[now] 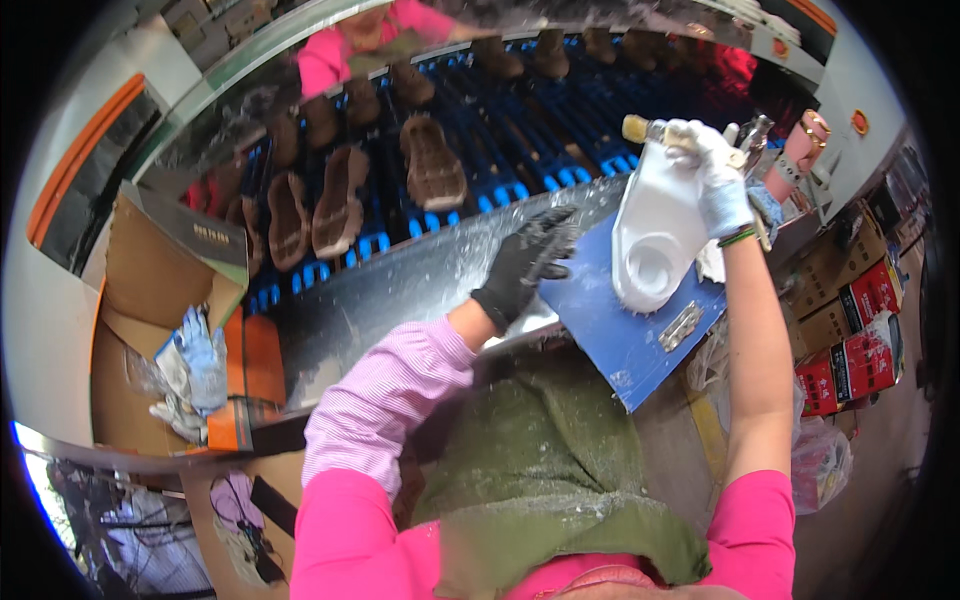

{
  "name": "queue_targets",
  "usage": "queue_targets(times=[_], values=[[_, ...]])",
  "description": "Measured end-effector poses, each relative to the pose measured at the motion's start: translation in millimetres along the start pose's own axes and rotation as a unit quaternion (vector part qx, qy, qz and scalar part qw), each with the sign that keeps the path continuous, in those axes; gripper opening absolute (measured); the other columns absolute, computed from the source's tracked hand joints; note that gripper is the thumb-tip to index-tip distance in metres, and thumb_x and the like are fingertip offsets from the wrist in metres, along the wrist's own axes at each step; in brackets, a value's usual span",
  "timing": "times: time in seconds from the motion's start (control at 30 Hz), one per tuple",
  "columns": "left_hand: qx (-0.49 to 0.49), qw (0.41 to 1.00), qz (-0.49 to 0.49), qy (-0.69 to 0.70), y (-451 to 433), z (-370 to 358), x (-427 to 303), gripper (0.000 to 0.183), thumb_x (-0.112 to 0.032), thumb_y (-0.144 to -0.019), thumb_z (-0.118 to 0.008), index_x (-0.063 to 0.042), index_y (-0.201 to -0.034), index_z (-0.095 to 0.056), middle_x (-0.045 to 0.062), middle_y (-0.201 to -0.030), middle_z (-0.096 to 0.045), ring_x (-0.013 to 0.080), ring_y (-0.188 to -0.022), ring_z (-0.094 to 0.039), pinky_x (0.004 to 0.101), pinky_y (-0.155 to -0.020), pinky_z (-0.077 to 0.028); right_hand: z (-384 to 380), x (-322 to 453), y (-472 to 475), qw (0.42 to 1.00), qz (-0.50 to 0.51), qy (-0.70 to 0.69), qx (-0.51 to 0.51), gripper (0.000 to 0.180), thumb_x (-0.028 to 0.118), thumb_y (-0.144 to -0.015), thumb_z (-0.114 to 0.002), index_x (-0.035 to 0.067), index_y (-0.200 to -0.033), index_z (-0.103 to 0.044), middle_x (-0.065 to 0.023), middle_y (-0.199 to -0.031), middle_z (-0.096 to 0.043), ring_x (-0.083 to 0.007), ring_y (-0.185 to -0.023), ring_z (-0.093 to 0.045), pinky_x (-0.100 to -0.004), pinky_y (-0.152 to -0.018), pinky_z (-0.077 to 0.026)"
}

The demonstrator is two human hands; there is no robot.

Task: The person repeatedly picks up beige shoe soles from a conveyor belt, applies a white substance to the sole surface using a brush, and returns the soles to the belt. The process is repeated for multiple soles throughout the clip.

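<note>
My right hand (709,169), in a white and pale blue glove, grips a brush (651,130) with tan bristles pointing left. It is over the far end of a white plastic holder (660,217) with a round cup at its near end. That holder lies on a blue board (581,304), beside a small silvery piece (680,327). In a black glove, my left hand (529,262) hovers at the board's left edge, holding nothing, its thumb apart from the fingers. Beyond it, brown shoe soles (433,161) lie on a blue-slatted conveyor (517,142).
A metal ledge (420,277) runs along the conveyor's near side. On the left stands an open cardboard box (161,262) with work gloves (196,360) near it. A pink cylindrical bottle (796,154) is at right; red packages (855,367) and a plastic bag (821,465) are lower right.
</note>
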State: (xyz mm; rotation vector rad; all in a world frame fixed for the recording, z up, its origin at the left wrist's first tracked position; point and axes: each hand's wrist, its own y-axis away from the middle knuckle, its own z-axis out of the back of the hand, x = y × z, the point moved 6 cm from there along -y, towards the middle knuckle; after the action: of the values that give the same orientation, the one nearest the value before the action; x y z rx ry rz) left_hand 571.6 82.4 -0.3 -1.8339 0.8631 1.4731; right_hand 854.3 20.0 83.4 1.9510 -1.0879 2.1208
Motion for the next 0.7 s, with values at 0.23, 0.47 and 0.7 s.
queue_targets(times=[0.23, 0.47, 0.7], values=[[-0.407, 0.837, -0.022, -0.365, -12, 179, 9, 0.077, -0.047, -0.080, -0.074, -0.008, -0.141, -0.045, 0.021, -0.132, -0.054, 0.0345, -0.122, -0.052, 0.0417, -0.103, -0.040, 6, 3, 2, 1.000, -0.007, 0.016, 0.015, 0.036, 0.032, -0.100, -0.049, 0.003, -0.118, -0.064, -0.0066, -0.118, -0.067, -0.0129, -0.091, -0.065, -0.0243, -0.084, -0.049], [-0.337, 0.726, 0.308, -0.514, -69, 253, 39, 0.066, -0.049, -0.088, -0.059, -0.009, -0.139, -0.051, 0.019, -0.144, -0.046, 0.0367, -0.134, -0.044, 0.0417, -0.107, -0.039, -6, 10, 9, 1.000, -0.015, 0.014, 0.007, 0.036, 0.032, -0.098, -0.053, 0.002, -0.115, -0.065, -0.0053, -0.113, -0.068, -0.0091, -0.089, -0.064, -0.0232, -0.083, -0.049], [-0.399, 0.912, 0.093, -0.008, -51, 260, 49, 0.037, -0.021, -0.093, -0.058, 0.000, -0.124, -0.056, 0.020, -0.115, -0.063, 0.0321, -0.107, -0.063, 0.0392, -0.082, -0.058, 0, 6, 11, 1.000, -0.026, 0.003, -0.003, 0.035, 0.033, -0.097, -0.056, 0.005, -0.117, -0.063, -0.0065, -0.115, -0.066, -0.0093, -0.090, -0.063, -0.0238, -0.083, -0.051]])
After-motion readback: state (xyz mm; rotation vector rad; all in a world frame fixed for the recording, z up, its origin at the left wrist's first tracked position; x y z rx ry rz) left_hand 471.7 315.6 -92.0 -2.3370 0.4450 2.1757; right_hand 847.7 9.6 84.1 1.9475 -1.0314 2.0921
